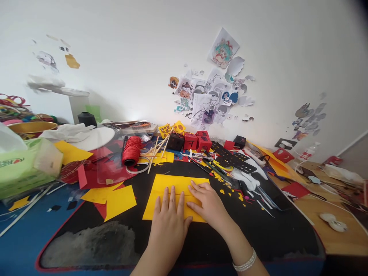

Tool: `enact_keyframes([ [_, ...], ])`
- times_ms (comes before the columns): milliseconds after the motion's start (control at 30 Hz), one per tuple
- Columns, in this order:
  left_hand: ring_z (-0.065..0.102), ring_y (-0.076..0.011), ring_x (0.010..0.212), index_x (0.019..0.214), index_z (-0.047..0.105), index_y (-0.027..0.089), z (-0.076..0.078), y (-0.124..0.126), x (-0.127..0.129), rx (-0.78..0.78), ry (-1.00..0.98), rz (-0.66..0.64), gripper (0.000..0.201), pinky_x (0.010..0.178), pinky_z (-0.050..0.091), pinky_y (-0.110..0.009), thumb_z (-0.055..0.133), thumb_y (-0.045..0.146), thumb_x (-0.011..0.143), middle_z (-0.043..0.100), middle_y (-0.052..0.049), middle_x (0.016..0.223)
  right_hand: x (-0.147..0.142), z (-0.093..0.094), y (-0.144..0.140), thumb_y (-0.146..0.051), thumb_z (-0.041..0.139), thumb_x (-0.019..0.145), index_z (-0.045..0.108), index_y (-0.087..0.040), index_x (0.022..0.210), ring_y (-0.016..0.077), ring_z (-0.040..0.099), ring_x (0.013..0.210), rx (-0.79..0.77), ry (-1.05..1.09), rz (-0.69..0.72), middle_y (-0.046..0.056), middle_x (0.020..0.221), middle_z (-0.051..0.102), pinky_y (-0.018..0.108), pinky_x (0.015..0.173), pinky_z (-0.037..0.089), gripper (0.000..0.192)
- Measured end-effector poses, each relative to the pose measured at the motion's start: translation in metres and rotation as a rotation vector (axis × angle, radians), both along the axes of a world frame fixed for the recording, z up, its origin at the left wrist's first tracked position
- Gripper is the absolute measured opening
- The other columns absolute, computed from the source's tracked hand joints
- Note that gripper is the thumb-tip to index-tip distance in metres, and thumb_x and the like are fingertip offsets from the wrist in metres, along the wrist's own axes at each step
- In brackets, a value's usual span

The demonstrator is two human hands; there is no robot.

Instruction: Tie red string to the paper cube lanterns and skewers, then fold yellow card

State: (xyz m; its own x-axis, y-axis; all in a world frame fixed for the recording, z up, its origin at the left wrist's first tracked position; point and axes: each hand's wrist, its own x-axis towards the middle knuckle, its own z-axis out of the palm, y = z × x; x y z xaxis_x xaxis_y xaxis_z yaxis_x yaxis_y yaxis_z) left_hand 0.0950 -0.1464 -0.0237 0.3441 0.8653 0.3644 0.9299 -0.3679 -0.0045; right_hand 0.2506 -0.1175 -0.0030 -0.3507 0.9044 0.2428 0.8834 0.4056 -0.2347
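Observation:
A sheet of yellow paper (181,182) lies on the black mat, with a crease line running across its middle. My left hand (170,214) rests flat on the sheet's lower left part, fingers spread and pointing away from me. On the right side of the same sheet, my right hand (207,203) lies with its fingers stretched out to the left, touching the paper. Part of the sheet's lower edge is hidden under both hands. Left of it, smaller yellow paper pieces (120,201) overlap a bit of red paper.
The black mat (230,241) has a red edge. A spool of red cord (132,151) stands at the back left, near a green tissue pack (23,168). Behind are red paper cubes (202,141). Yellow scraps (222,191) and several tools lie on the right.

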Motion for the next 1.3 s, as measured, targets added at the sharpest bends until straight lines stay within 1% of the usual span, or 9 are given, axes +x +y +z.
enact_keyframes([
  [133, 0.039, -0.0369, 0.123, 0.123, 0.05, 0.004, -0.009, 0.008, -0.014, 0.097, 0.003, 0.006, 0.073, 0.096, 0.039, -0.047, 0.051, 0.056, 0.073, 0.043, -0.024, 0.132, -0.001, -0.002, -0.001, -0.043, 0.053, 0.082, 0.052, -0.017, 0.125, 0.0257, 0.047, 0.11, 0.026, -0.015, 0.002, 0.005, 0.132, 0.048, 0.039, 0.096, 0.038, 0.05],
  [200, 0.04, -0.0365, 0.123, 0.12, 0.052, 0.001, -0.014, 0.012, -0.022, 0.153, -0.008, 0.003, 0.074, 0.098, 0.037, -0.047, 0.046, 0.058, 0.075, 0.046, -0.025, 0.13, -0.001, -0.002, -0.001, -0.043, 0.054, 0.082, 0.052, -0.019, 0.125, 0.0253, 0.048, 0.11, 0.039, -0.015, 0.002, 0.005, 0.131, 0.049, 0.039, 0.096, 0.038, 0.05],
  [333, 0.044, -0.0331, 0.121, 0.118, 0.055, 0.004, -0.017, 0.017, -0.032, 0.23, 0.005, -0.053, 0.054, 0.097, 0.038, -0.045, 0.035, 0.041, 0.085, 0.051, -0.022, 0.127, -0.001, -0.002, -0.001, -0.043, 0.054, 0.082, 0.053, -0.018, 0.123, 0.0247, 0.048, 0.11, 0.046, -0.015, -0.013, 0.005, 0.13, 0.05, 0.038, 0.096, 0.039, 0.049],
  [467, 0.039, -0.0325, 0.125, 0.115, 0.057, 0.003, -0.012, 0.021, -0.036, 0.246, 0.034, -0.126, 0.055, 0.101, 0.033, -0.045, 0.034, 0.042, 0.085, 0.047, -0.022, 0.131, -0.002, -0.002, -0.001, -0.045, 0.054, 0.082, 0.054, -0.018, 0.123, 0.0245, 0.048, 0.109, 0.046, -0.006, -0.014, 0.005, 0.13, 0.05, 0.037, 0.095, 0.04, 0.049],
  [600, 0.042, -0.0303, 0.123, 0.122, 0.051, 0.008, -0.007, 0.028, -0.039, 0.157, 0.045, -0.207, 0.057, 0.099, 0.035, -0.045, 0.029, 0.047, 0.086, 0.049, -0.018, 0.131, -0.003, -0.003, -0.002, -0.043, 0.053, 0.082, 0.053, -0.019, 0.124, 0.0244, 0.048, 0.108, 0.052, 0.017, -0.024, 0.005, 0.131, 0.049, 0.038, 0.095, 0.04, 0.048],
  [733, 0.043, -0.0307, 0.122, 0.124, 0.05, 0.01, -0.002, 0.03, -0.04, 0.088, 0.087, -0.202, 0.053, 0.099, 0.035, -0.046, 0.032, 0.043, 0.086, 0.051, -0.017, 0.129, -0.003, -0.002, -0.003, -0.042, 0.054, 0.082, 0.053, -0.018, 0.124, 0.0245, 0.048, 0.109, 0.038, 0.035, -0.027, 0.005, 0.131, 0.049, 0.037, 0.096, 0.04, 0.048],
  [900, 0.045, -0.0307, 0.119, 0.122, 0.052, 0.011, 0.0, 0.031, -0.038, 0.089, 0.086, -0.178, 0.051, 0.097, 0.037, -0.043, 0.039, 0.043, 0.084, 0.054, -0.017, 0.126, -0.004, -0.001, -0.002, -0.041, 0.054, 0.082, 0.054, -0.02, 0.123, 0.024, 0.048, 0.11, 0.032, 0.032, -0.032, 0.004, 0.13, 0.05, 0.037, 0.095, 0.041, 0.046],
  [1167, 0.043, -0.0311, 0.122, 0.124, 0.049, 0.01, -0.013, 0.037, -0.039, 0.159, 0.074, -0.212, 0.054, 0.098, 0.035, -0.045, 0.035, 0.044, 0.086, 0.05, -0.019, 0.13, -0.003, -0.001, -0.002, -0.043, 0.056, 0.08, 0.056, -0.023, 0.121, 0.0237, 0.049, 0.109, 0.017, 0.047, -0.078, 0.001, 0.129, 0.051, 0.036, 0.093, 0.042, 0.045],
  [1300, 0.039, -0.031, 0.125, 0.125, 0.049, 0.008, -0.02, 0.039, -0.04, 0.197, 0.077, -0.216, 0.055, 0.098, 0.035, -0.047, 0.029, 0.043, 0.087, 0.044, -0.019, 0.134, -0.029, 0.001, 0.005, -0.032, 0.055, 0.082, 0.058, -0.016, 0.118, 0.029, 0.05, 0.108, -0.016, -0.075, -0.187, 0.011, 0.126, 0.053, 0.045, 0.089, 0.043, 0.04],
])
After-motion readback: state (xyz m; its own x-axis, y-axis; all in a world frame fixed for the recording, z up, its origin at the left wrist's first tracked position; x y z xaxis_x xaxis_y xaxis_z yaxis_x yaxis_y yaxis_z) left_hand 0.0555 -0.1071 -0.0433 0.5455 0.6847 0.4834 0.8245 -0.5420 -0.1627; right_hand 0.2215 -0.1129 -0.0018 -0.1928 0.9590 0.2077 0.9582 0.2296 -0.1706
